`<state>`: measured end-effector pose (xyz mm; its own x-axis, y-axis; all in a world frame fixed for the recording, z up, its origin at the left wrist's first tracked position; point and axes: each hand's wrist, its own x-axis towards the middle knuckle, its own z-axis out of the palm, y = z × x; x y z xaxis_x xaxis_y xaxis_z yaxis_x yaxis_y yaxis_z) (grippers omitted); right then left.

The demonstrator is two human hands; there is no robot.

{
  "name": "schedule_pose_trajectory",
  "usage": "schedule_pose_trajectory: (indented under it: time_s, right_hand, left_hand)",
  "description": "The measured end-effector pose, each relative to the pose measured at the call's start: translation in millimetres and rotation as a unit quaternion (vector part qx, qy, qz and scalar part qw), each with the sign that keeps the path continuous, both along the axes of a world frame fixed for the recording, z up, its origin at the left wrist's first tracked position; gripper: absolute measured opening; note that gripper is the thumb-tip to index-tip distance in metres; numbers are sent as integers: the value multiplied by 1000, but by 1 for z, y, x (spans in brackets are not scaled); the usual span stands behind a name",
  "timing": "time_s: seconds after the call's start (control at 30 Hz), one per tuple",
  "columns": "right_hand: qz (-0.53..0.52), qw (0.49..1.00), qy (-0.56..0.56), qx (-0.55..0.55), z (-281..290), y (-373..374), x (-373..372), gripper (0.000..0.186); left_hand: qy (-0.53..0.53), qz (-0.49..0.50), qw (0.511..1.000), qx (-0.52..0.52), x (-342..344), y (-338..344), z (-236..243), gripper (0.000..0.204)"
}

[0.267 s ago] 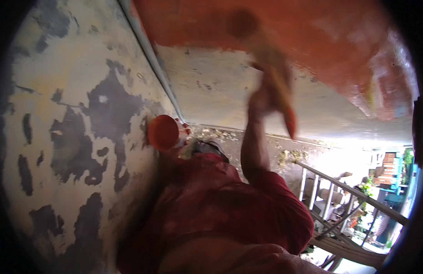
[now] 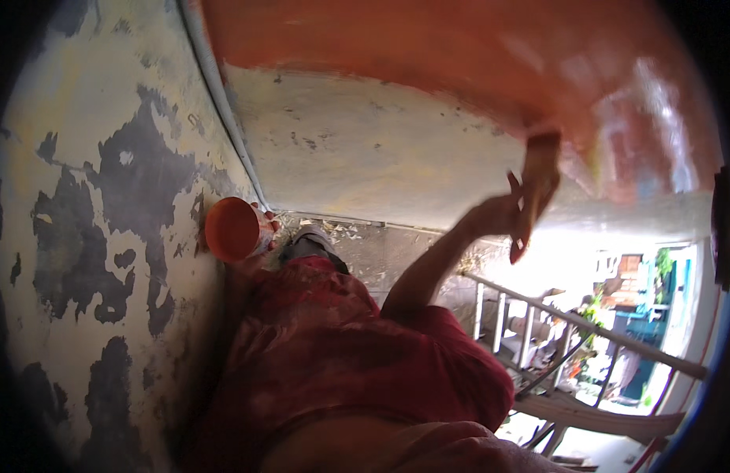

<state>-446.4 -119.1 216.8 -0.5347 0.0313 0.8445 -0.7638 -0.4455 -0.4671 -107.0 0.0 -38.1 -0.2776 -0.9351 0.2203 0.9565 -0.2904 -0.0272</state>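
Observation:
My right hand (image 2: 500,214) is closed round a paintbrush (image 2: 541,162). The bristles point up and meet the wall at the lower edge of the wet orange-red paint (image 2: 365,39); the handle's reddish tip sticks out below the hand. Down at the left, my left hand (image 2: 270,227) grips a paint pot (image 2: 233,230) from its far side, with only some fingertips showing. The pot's mouth is turned toward me and its inside is coated orange. Below the painted area lies a bare, stained off-white strip of wall (image 2: 333,134).
To the left stands a wall (image 2: 81,205) with flaking paint and grey patches. A grey pipe (image 2: 220,98) runs along the corner. A ladder (image 2: 585,323) leans at the lower right, before a bright opening with plants (image 2: 592,309).
My right hand has swung right and down with the paintbrush, from the middle of the wall toward its right part. The whole view has shifted, so the pot appears further left.

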Motion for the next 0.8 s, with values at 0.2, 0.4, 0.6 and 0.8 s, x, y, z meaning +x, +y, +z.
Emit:
schedule_pose_trajectory:
  time_s: [0.2,0.4,0.6,0.8]
  right_hand:
    - [322,932,158,57,-9,-4,152,34]
    - [332,904,267,30,6,-19,121,39]
    - [151,953,-263,24,-18,2,-136,31]
    - [-87,979,-71,172,-14,2,-128,20]
  left_hand:
    - [-46,-13,997,53,5,-5,16,65]
    - [-70,-19,996,52,-4,-10,19,61]
    - [-88,-52,992,67,-21,-22,28,62]
    - [-42,-88,990,98,-72,-33,34,64]
